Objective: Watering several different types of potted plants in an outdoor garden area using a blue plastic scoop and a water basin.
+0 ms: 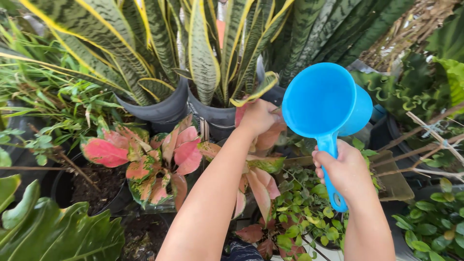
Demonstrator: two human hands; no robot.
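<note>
The right hand [344,170] grips the handle of a bright blue plastic water scoop [325,107], its fingers [321,161] wrapped closed around the upper part of the handle. The handle's lower end sticks out below the hand, and the round cup rises just above the knuckles. The scoop's long axis runs near upright, handle end down toward the person and cup end up and away. The cup is tipped so that its open mouth faces the camera and slightly left; no water shows inside.

The left hand [258,116] reaches forward, left of the scoop, with its fingers curled in among the pink and red leaves [268,137] just below a dark grey plastic pot [215,116]. Whether they actually pinch a leaf cannot be told, since the back of the hand hides them.

That pot and a 2nd dark pot [162,108] beside it carry tall green snake plants with yellow edges [203,53]. Lower left stands a pink and green leafy plant [150,164] in a black pot of soil [99,186]. Small round-leaved green creepers [309,208] spread under the right hand.
</note>
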